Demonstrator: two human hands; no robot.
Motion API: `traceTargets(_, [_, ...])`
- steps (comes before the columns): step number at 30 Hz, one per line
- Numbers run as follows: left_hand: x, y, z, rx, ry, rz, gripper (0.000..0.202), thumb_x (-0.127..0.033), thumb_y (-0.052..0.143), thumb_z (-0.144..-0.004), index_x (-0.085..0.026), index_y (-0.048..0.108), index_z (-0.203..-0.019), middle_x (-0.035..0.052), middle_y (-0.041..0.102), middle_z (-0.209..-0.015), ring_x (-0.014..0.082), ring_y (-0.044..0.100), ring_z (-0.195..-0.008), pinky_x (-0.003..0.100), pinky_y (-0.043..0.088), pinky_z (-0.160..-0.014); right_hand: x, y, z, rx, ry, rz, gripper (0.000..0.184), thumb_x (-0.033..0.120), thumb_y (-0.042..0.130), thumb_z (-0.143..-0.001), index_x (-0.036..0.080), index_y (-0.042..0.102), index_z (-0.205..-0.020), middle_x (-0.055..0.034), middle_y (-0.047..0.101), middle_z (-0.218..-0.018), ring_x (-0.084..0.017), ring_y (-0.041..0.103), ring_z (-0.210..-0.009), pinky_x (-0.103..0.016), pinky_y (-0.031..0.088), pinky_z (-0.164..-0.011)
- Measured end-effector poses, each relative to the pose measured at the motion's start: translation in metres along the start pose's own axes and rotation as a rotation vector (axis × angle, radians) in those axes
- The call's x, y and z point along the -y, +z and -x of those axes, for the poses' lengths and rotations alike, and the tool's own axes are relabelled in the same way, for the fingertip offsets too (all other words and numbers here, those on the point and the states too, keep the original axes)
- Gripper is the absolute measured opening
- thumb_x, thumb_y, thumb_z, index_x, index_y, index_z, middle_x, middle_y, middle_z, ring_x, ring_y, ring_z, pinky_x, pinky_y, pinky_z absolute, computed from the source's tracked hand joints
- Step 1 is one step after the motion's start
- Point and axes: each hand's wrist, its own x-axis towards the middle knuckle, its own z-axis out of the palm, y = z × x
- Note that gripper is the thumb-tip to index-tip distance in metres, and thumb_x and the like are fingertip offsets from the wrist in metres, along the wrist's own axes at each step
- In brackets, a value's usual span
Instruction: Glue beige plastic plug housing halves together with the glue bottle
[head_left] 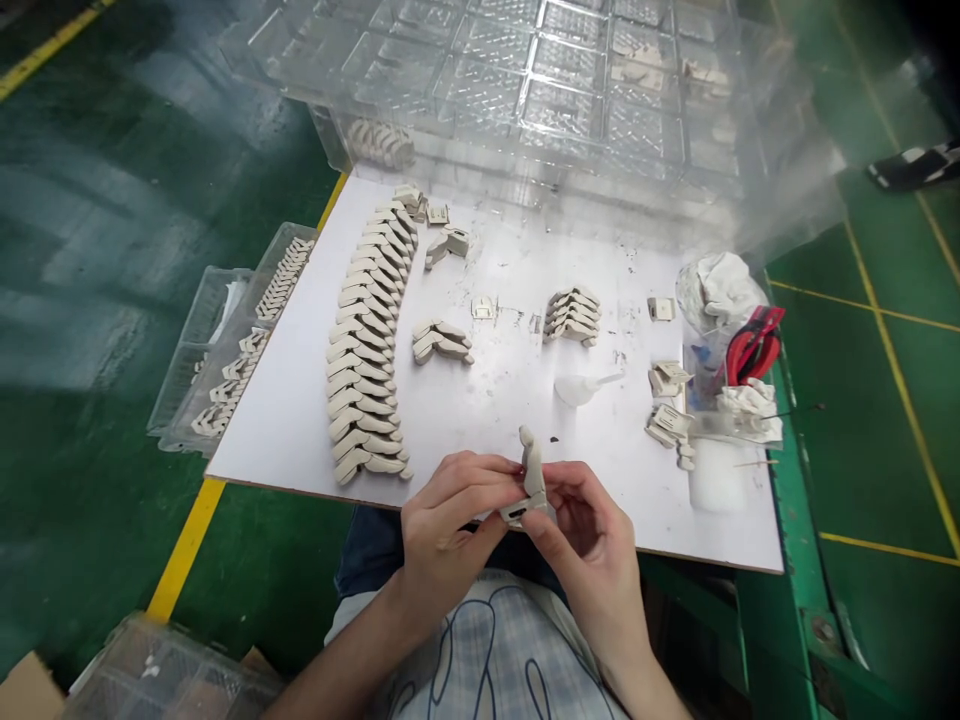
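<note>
Head view: left hand (456, 508), right hand (592, 525) pinch bent, cream, plastic-looking piece (533, 474) near six o'clock; slackened grip could drop it off flat white board (495, 415).

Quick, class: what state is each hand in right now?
Left hand: closed, holding a beige piece.
Right hand: closed, holding the same beige piece.

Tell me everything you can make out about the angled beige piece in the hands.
The angled beige piece looks matte and hard, perhaps plastic or coated metal; I can't tell which. One slim arm points up, away from the wearer, ending in a rounded tip; the lower part bends leftward and shows a dark slot. Fingers of the left hand and right hand hold it from both sides, near the white tabletop's front edge.
</note>
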Motion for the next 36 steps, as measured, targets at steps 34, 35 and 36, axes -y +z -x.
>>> traceTargets(34, [-0.002,-0.037,-0.013,0.294,0.319,-0.488,0.013,-0.007,0.065,-0.09,-0.017,0.069,-0.096,0.0024,0.077,-0.09,0.0222,0.067,-0.106,0.037,0.051,-0.092,0.002,-0.021,-0.026,0.178,-0.108,0.267,0.026,0.045,0.067,-0.09,0.027,0.068,-0.109,0.0002,0.06,-0.086,-0.015,0.056,-0.08,-0.027,0.047,-0.075])
traceTargets(35, [-0.002,-0.041,-0.012,0.305,0.336,-0.519,0.014,-0.008,0.065,-0.091,-0.017,0.07,-0.099,0.0038,0.077,-0.094,0.0223,0.066,-0.108,0.037,0.051,-0.094,0.004,-0.02,-0.028,0.189,-0.108,0.31,0.021,0.043,0.065,-0.091,0.026,0.068,-0.104,0.0006,0.059,-0.083,-0.014,0.055,-0.076,-0.026,0.046,-0.071])
traceTargets(36, [-0.003,-0.045,-0.01,0.295,0.342,-0.54,0.016,-0.008,0.065,-0.091,-0.017,0.07,-0.104,0.0057,0.075,-0.101,0.0226,0.065,-0.111,0.038,0.051,-0.096,0.006,-0.018,-0.03,0.204,-0.095,0.339,0.017,0.041,0.064,-0.092,0.025,0.067,-0.099,0.0008,0.06,-0.082,-0.014,0.054,-0.074,-0.026,0.046,-0.069])
